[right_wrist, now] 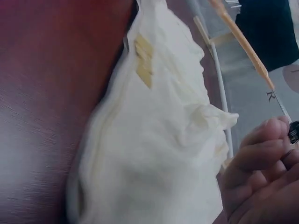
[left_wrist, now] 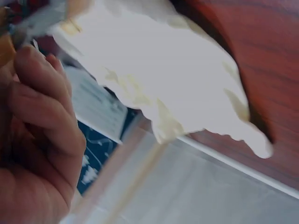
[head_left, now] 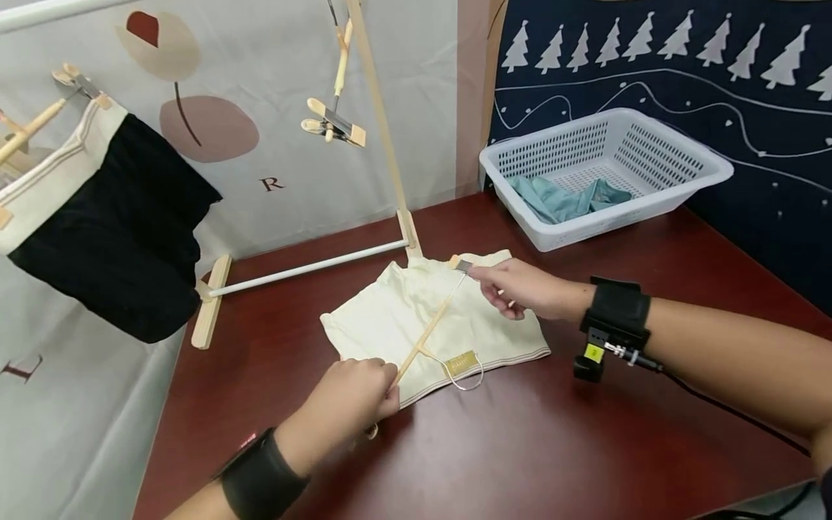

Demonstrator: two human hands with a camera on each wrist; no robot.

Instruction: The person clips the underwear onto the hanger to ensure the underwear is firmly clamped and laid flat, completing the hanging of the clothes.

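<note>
The head view shows one cream garment (head_left: 432, 318) flat on the red-brown table (head_left: 520, 448), with one wooden hanger (head_left: 425, 334) across it; the left hand (head_left: 354, 401) pinches its near end, the right hand (head_left: 520, 287) its far clip. One white basket (head_left: 689, 170) holds one teal cloth (head_left: 565, 198), and one black garment (head_left: 123, 231) hangs at left. The left wrist view adds only curled fingers (left_wrist: 42, 102) beside the cream fabric, while the right wrist view alone shows its tan label (right_wrist: 144, 60).

- A dark reddish-brown tabletop (head_left: 520, 448) fills the lower half of the frame, glossy under soft, even light.
- Upper left and centre: a pale fabric backdrop (head_left: 273, 87) printed with muted brown and beige shapes, a dark red patch and the letter R.
- Upper right: a navy cloth (head_left: 747, 87) with white fir trees, dots and wavy lines.
- Between them, a narrow pinkish-beige strip of wall (head_left: 471, 94).
</note>
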